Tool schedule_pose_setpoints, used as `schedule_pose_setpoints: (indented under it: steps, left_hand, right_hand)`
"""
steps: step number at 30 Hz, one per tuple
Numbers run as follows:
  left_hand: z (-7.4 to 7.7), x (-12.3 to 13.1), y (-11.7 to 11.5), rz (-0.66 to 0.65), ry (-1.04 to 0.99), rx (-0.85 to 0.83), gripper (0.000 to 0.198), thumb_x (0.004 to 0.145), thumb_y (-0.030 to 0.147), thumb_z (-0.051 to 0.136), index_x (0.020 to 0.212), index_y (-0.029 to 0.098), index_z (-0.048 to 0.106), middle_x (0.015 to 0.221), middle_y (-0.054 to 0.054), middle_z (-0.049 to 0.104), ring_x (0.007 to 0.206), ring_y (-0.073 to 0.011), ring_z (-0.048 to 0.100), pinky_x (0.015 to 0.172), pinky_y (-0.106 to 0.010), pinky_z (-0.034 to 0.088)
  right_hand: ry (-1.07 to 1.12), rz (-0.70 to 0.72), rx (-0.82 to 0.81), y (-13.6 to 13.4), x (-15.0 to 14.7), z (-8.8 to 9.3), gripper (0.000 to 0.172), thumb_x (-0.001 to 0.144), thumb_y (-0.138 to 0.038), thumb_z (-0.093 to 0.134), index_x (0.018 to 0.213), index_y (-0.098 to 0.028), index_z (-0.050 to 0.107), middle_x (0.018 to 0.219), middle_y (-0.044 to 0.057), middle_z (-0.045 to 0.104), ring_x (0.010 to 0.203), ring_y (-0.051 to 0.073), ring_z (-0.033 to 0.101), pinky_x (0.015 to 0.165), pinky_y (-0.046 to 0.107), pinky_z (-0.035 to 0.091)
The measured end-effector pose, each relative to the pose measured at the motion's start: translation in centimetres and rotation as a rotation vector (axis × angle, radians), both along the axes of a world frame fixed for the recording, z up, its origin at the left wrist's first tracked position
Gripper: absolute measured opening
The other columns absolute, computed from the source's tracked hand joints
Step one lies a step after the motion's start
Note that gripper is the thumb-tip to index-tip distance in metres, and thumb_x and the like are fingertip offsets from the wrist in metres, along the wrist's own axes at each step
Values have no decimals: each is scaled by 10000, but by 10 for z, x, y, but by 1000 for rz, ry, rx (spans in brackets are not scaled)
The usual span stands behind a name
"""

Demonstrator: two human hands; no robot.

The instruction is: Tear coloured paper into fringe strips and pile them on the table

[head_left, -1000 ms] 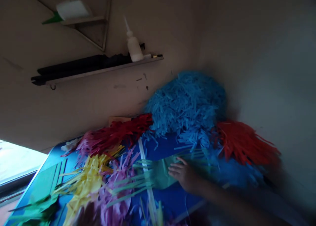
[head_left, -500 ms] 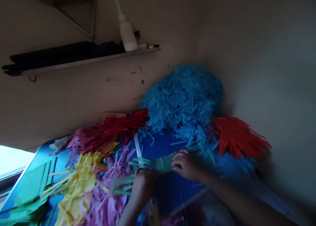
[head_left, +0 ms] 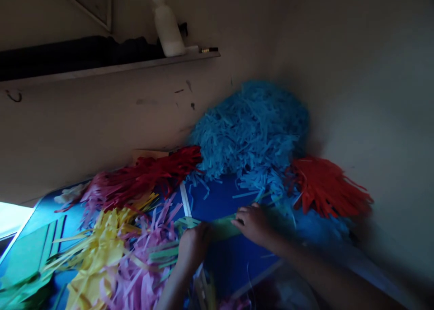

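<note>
A band of light green fringed paper (head_left: 225, 226) stretches between my hands, low over the blue table (head_left: 233, 260). My left hand (head_left: 196, 240) is closed on its left part, and cut green strips spread out to the left of that hand. Closed on the right part of the same paper is my right hand (head_left: 251, 219), fingers bent over its upper edge. Beside my left hand lies pink fringed paper (head_left: 142, 269), with yellow fringed paper (head_left: 98, 251) further left.
A big blue fringed heap (head_left: 254, 129) stands in the corner, with red fringe (head_left: 325, 188) to its right and dark red fringe (head_left: 152, 179) to its left. Green sheets (head_left: 29, 251) lie far left. A white bottle (head_left: 167, 30) stands on the shelf (head_left: 101, 69).
The view has shifted slightly, so the shelf and bottle appear higher and further left. Both hands still hold the green paper, in nearly the same places.
</note>
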State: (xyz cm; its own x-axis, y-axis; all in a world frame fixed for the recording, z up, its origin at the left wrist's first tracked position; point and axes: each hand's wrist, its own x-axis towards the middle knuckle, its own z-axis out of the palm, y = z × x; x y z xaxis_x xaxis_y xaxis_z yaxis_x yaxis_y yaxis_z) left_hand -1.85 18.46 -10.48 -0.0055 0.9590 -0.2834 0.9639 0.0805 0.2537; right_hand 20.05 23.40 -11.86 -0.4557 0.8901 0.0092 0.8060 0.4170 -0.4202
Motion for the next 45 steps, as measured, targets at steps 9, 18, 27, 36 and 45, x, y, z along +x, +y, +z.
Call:
schedule_pose_setpoints:
  steps: [9, 18, 27, 36, 45]
  left_hand:
    - [3, 10, 5, 43, 87, -38, 346, 970, 367, 385, 887, 200, 676, 856, -101, 758, 830, -238, 721, 695, -293, 421]
    - [6, 12, 8, 64, 139, -71, 343, 955, 403, 406, 888, 212, 682, 850, -99, 756, 818, -247, 714, 670, -302, 427]
    - [21, 19, 3, -237, 174, 195, 214, 939, 244, 468, 1060, 230, 644, 1133, -98, 642, 1082, -269, 551, 947, -425, 355]
    - [20, 15, -9, -451, 68, 161, 301, 785, 243, 615, 1080, 196, 656, 1099, -102, 648, 1073, -279, 558, 1083, -513, 268]
    - [7, 13, -4, -384, 98, 228, 312, 897, 101, 445, 1085, 207, 670, 1010, -73, 693, 1005, -241, 618, 1090, -528, 277]
  right_hand:
    - [-99, -21, -55, 7, -4, 1, 230, 896, -350, 663, 721, -205, 696, 809, 2, 721, 772, 160, 643, 763, 317, 302]
    - [-110, -24, -51, 7, -6, 0, 230, 889, -352, 662, 711, -208, 690, 793, -2, 716, 772, 162, 650, 745, 311, 307]
    - [-130, -140, 47, 10, 3, 18, 133, 845, -309, 715, 857, -193, 650, 884, 44, 700, 865, 227, 629, 803, 358, 320]
    - [-54, 393, 183, -19, 10, 12, 105, 863, -163, 560, 906, -180, 654, 926, 66, 699, 924, 208, 581, 989, 424, 237]
    - [10, 284, 118, -5, 7, 19, 138, 860, -241, 607, 980, -204, 664, 1015, 49, 707, 950, 210, 590, 910, 399, 278]
